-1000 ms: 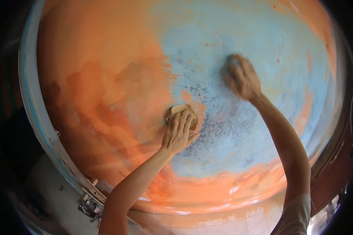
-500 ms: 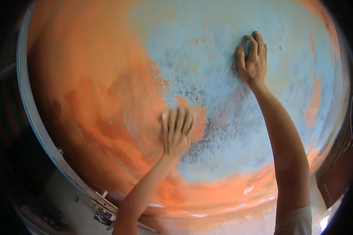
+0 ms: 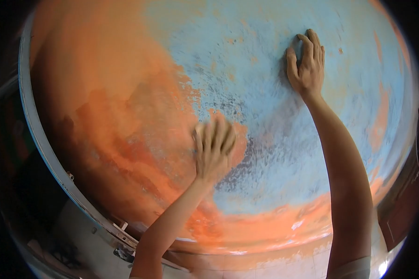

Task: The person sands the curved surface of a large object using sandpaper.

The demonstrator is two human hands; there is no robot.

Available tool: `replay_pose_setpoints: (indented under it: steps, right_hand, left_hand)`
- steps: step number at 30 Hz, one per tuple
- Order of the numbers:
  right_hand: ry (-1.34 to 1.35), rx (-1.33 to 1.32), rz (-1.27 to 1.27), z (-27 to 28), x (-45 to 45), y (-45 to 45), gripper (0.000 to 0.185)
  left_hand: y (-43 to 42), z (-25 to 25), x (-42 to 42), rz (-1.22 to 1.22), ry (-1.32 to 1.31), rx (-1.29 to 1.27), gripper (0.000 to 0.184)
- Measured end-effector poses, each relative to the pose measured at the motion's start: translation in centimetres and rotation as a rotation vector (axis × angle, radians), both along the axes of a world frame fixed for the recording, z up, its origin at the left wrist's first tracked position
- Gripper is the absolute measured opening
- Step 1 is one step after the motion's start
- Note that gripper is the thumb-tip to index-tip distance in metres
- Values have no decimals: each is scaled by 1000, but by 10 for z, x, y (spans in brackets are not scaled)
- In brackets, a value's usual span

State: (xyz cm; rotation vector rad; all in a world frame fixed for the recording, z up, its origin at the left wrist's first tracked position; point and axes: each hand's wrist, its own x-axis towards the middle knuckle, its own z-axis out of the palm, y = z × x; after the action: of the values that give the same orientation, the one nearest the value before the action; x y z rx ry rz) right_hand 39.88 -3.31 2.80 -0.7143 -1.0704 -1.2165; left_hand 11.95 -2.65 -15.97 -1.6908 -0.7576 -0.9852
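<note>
Pressing tan sandpaper flat against curved painted panel, left hand closed over it, fingers blurred. Sandpaper lies on orange patch bordering worn, dark-specked blue area. Right hand higher up on blue paint, fingers bent, tips against panel; underside hidden, so cannot tell whether grip holds anything. Grey rim curves along panel's left edge; pale tiles below.
</note>
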Motion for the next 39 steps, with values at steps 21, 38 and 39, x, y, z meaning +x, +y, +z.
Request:
replay_pose_setpoints:
  steps: [21,38,39]
  right_hand:
    - [80,-103,-8,-2,-1,1,49]
    - [36,-144,-40,-48,13,-2,55]
    - [25,-144,-39,-50,12,-2,55]
  left_hand:
    - [-12,-1,-20,-77,94,-96,46]
    - [-20,42,10,-71,-117,-46,53]
    - [-21,64,15,-96,-149,-5,53]
